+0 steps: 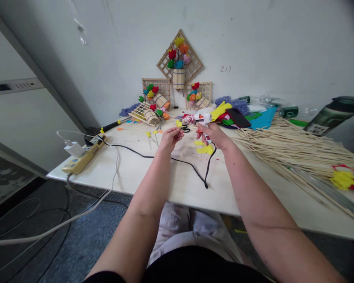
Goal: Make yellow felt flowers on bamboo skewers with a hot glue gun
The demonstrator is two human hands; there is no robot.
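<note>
My left hand [171, 139] is closed in a pinch on a small yellow flower [179, 123], which points up and away from me. A white glue gun [205, 118] is wrapped in my right hand [214, 135], its nozzle turned left toward the flower. From the glue gun's grip a black cord [208, 173] drops to the tabletop. Behind my left fingertips lie scissors with black handles [185, 128], partly hidden. Yellow felt pieces [205, 148] rest below my right hand, and a yellow bud on a stem [148, 135] lies to the left.
Stick lattices with colourful flowers [179, 51] stand against the wall. On the right are piled wooden sticks [297, 145], a dark bottle [333, 116] and a phone [238, 117]. A power strip [84, 157] with cables sits at the table's left edge.
</note>
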